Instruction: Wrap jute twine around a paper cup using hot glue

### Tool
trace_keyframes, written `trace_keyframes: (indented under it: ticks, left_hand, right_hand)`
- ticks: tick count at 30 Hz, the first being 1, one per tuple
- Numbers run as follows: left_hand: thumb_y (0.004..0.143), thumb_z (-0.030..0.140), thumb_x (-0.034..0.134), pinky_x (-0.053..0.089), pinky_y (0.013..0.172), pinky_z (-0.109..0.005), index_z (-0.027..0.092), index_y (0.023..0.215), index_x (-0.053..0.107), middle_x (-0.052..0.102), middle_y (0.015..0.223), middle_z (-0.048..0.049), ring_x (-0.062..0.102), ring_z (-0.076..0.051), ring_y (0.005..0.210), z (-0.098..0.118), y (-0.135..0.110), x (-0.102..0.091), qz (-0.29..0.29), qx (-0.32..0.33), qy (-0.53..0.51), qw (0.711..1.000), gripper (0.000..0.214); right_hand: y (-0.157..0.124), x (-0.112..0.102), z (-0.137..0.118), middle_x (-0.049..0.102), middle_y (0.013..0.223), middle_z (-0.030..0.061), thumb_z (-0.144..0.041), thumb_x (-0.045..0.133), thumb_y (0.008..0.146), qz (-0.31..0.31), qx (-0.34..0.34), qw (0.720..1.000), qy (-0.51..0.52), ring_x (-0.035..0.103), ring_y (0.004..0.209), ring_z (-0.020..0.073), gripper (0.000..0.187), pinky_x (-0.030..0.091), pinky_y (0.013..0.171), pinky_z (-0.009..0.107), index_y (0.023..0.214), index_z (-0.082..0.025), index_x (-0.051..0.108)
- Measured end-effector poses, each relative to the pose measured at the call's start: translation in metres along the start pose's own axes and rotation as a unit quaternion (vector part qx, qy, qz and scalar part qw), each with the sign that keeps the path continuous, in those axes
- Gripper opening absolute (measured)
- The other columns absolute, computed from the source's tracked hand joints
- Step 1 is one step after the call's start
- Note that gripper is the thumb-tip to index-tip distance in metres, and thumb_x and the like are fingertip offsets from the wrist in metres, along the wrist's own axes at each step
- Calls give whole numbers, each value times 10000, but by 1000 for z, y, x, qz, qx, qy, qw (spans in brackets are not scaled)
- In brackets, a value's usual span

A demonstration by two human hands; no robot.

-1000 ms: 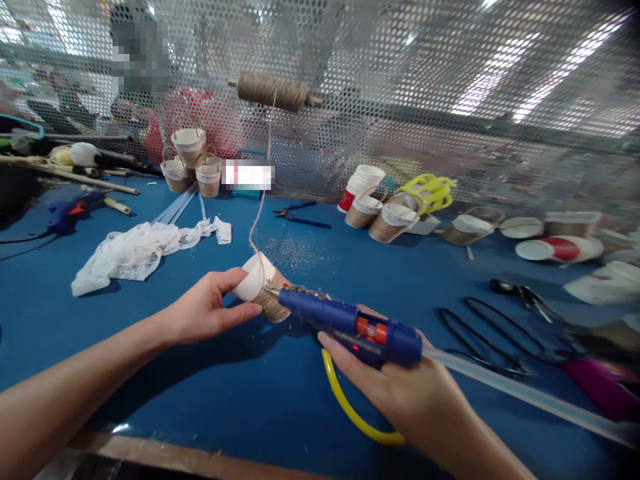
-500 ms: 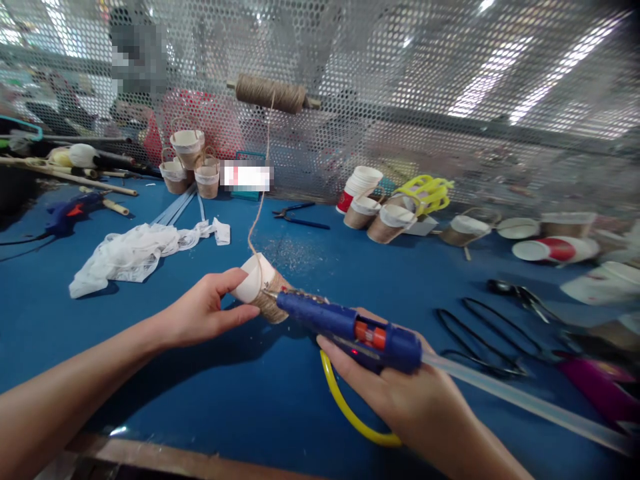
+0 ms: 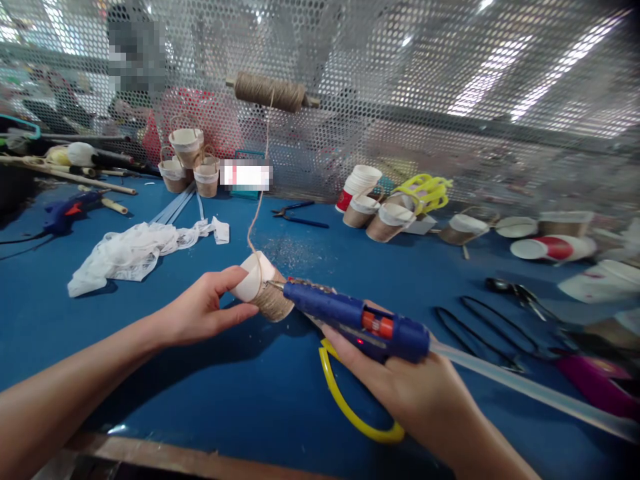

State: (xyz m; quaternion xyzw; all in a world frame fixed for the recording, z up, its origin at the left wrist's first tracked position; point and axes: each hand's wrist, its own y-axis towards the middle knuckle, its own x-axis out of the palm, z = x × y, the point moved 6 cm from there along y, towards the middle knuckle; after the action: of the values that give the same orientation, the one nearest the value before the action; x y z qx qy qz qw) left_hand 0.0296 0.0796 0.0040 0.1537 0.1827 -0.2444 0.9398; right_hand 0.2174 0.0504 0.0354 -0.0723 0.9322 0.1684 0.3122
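My left hand [image 3: 203, 312] is closed on a white paper cup [image 3: 253, 279] lying on its side, its lower half wound with brown twine [image 3: 274, 303]. A strand of twine runs up from the cup to a twine spool [image 3: 270, 91] hung on the mesh screen. My right hand [image 3: 400, 387] grips a blue hot glue gun [image 3: 357, 319]; its metal nozzle touches the cup where the wound twine ends. A clear glue stick [image 3: 525, 390] sticks out of the gun's back to the right.
The blue table [image 3: 250, 393] carries yellow-handled scissors [image 3: 350, 407] under the gun, black scissors [image 3: 480, 333] at right, white mesh fabric [image 3: 135, 250] at left, a second glue gun [image 3: 70, 208], pliers [image 3: 297, 215], and several cups [image 3: 380, 213]. A person sits behind the mesh screen [image 3: 350, 100].
The glue gun has risen slightly and shifted right, its nozzle still at the cup. The yellow scissors handle shows more. My left hand keeps the cup in place.
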Motion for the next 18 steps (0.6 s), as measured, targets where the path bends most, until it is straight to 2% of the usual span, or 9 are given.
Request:
trace_keyframes:
  ticks: [3,7,10,14,18]
  left_hand:
    - [802,238,545,415,895,-330,142,1031,591,620,1056,-90,556,-220,995,1,0,-1,-4,1,11,1000,252]
    - [815,211,532,397,912,-319,147,991,600,604,1061,-83,542,-207,999,6,0,-1,-14,34,29,999,199]
    - [817,193,532,395,907,-316,136,969,605,609,1026,-88,533,-203,995,7,1,-2,-12,48,35,998,178]
    - [819,176,529,398,898,-313,131,946,605,604,990,-81,534,-191,974,6,1,-2,-10,67,40,997,154]
    - [815,174,535,405,887,-314,139,950,599,591,997,-75,541,-189,955,4,1,-2,-12,71,51,996,153]
  right_hand:
    - [0,-3,0,587,563,34,-352,541,751,17,-10,999,-25,533,479,179,132,477,511,315,670,-260,592]
    - [0,-3,-1,598,563,32,-327,538,757,21,-20,999,-45,552,484,181,130,485,502,309,669,-259,606]
    - [-1,-5,1,630,590,41,-341,550,748,55,-32,995,-82,594,525,194,129,513,528,302,692,-250,622]
    - [-9,-9,0,656,627,59,-384,511,765,151,-89,965,-194,644,630,233,213,545,594,326,737,-229,654]
    - [-14,-4,0,665,636,61,-361,416,833,133,-149,939,-281,651,641,224,308,547,591,321,716,-225,666]
